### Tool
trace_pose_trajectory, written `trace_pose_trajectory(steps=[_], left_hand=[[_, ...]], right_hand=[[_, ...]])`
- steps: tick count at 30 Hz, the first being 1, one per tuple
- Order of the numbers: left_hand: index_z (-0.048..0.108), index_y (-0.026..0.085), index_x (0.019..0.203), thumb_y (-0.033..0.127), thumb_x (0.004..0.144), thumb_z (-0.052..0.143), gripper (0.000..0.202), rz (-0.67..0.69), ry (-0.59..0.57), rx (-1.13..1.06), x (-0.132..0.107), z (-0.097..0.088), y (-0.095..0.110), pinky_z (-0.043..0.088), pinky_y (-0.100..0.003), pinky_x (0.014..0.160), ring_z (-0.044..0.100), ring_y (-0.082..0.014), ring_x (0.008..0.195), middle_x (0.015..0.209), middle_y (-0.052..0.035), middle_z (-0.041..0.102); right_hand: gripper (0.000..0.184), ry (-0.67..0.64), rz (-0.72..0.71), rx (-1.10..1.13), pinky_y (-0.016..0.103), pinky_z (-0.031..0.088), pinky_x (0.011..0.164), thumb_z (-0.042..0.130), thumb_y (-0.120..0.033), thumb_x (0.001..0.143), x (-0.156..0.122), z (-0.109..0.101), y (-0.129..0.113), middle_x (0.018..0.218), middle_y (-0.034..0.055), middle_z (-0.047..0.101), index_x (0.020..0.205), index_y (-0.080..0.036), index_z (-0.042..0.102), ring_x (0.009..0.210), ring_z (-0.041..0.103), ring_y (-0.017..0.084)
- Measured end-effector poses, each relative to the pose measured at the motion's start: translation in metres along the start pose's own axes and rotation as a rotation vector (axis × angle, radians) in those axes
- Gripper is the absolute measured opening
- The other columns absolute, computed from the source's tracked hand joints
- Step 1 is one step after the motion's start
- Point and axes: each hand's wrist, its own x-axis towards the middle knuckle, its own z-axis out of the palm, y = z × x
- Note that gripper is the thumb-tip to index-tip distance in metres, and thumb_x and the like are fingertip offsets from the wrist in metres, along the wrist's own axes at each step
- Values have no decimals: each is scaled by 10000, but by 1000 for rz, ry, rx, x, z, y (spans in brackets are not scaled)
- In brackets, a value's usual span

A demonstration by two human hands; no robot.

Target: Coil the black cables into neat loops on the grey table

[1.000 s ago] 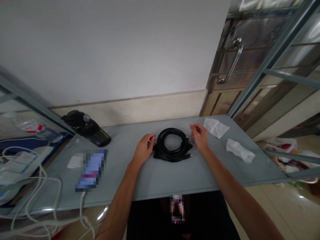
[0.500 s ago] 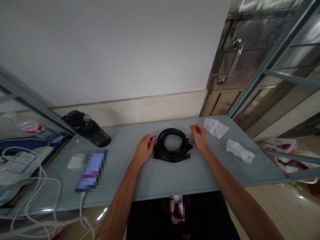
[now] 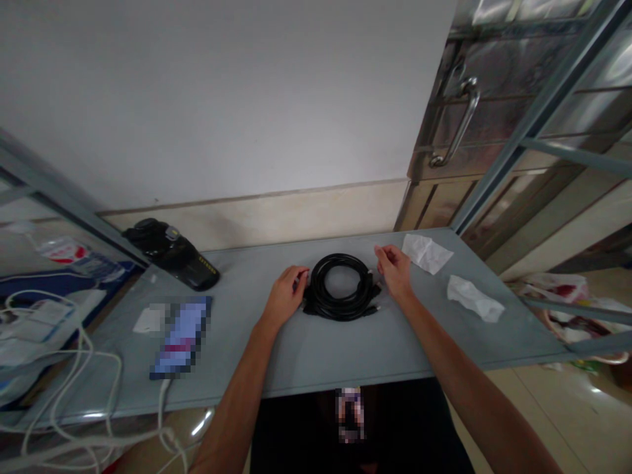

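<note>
A black cable lies coiled in a round ring on the grey table, its connector ends sticking out at the right and lower left. At the coil's left edge is my left hand, loosely curled, a gap showing between thumb and fingers. I see nothing held in it, and whether it touches the coil I cannot tell. My right hand rests just right of the coil, fingers bent together, with no object visible in them. Behind and beside it are two crumpled white tissues, one farther back and another nearer.
A black bottle lies at the table's back left. Closer in are a phone with a white cable and a white piece of paper. Metal frame posts flank the grey table. A wall stands behind.
</note>
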Motion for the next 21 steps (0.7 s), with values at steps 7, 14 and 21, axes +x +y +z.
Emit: trace_pose_trajectory(steps=[7, 14, 21], left_hand=[[728, 251, 1207, 404, 1185, 514, 265, 4, 1, 12, 0, 0, -1, 619, -440, 953, 751, -256, 972, 1121, -89, 796], [730, 250, 1214, 401, 1188, 516, 263, 3, -6, 4, 0, -1, 1, 619, -443, 967, 756, -258, 990, 1139, -91, 800], [731, 251, 1210, 404, 1187, 515, 265, 7, 2, 9, 0, -1, 1, 623, -448, 967, 759, -261, 986, 1127, -90, 800]], right_hand=[[611, -4, 1, 14, 310, 337, 501, 766, -836, 929, 0, 0, 0, 572, -41, 517, 781, -265, 606, 520, 417, 144], [607, -2, 12, 6, 319, 329, 498, 777, -830, 923, 0, 0, -3, 566, -40, 524, 783, -262, 614, 511, 414, 143], [620, -2, -14, -22, 311, 333, 508, 762, -827, 935, 0, 0, -5, 562, -39, 523, 753, -257, 602, 516, 421, 142]])
